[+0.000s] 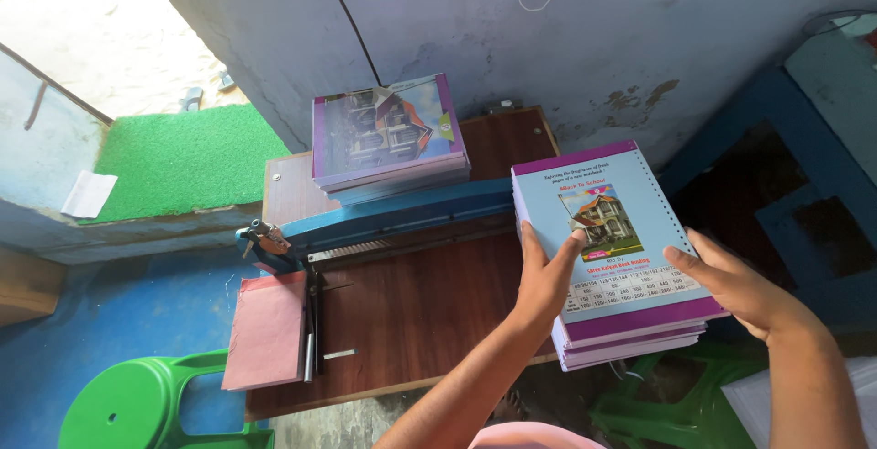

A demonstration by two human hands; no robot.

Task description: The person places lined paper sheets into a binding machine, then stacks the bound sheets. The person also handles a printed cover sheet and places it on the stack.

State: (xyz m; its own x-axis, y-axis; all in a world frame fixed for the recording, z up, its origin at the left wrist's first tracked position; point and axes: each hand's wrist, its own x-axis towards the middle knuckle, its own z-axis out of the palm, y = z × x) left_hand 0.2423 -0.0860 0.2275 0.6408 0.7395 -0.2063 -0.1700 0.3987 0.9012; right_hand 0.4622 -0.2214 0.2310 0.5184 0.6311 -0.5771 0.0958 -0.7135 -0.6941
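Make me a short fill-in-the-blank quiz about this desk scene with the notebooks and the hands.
1. Both hands, left hand and right hand, grip a stack of purple-edged ____.
2. The second stack of purple-edged notebooks lies behind the long ____ metal punching machine.
3. The plastic stool at lower left is ____.
4. The flat board at the brown wooden table edge is ____.

Missing words: notebooks; blue; green; pink

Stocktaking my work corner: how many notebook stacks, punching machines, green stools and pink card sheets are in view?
Notebook stacks: 2, one at the wall, one held between left hand and right hand
Blue punching machine: 1
Green stools: 2
Pink card sheet: 1
Total: 6
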